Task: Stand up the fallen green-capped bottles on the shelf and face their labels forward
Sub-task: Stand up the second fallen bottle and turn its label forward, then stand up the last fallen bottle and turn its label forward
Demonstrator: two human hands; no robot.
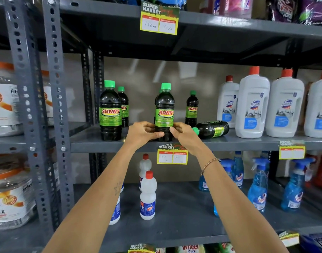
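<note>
On the middle grey shelf (pixel 94 143) stand dark, green-capped SUNNY bottles. The centre bottle (pixel 164 106) is upright at the shelf's front edge, label facing me. My left hand (pixel 143 133) and my right hand (pixel 183 133) both grip its lower body from either side. Another upright bottle (pixel 110 111) stands to the left with a smaller-looking one (pixel 124 106) behind it. A further upright bottle (pixel 191 108) stands at the back right. One bottle (pixel 212 129) lies on its side just right of my right hand, cap pointing left.
White Domex jugs (pixel 252 105) with red caps line the shelf's right part. Below are white Rin bottles (pixel 147 198) and blue spray bottles (pixel 258 187). A yellow price tag (pixel 172 155) hangs on the shelf edge. Perforated steel uprights (pixel 56 99) stand at left beside large jars (pixel 3 99).
</note>
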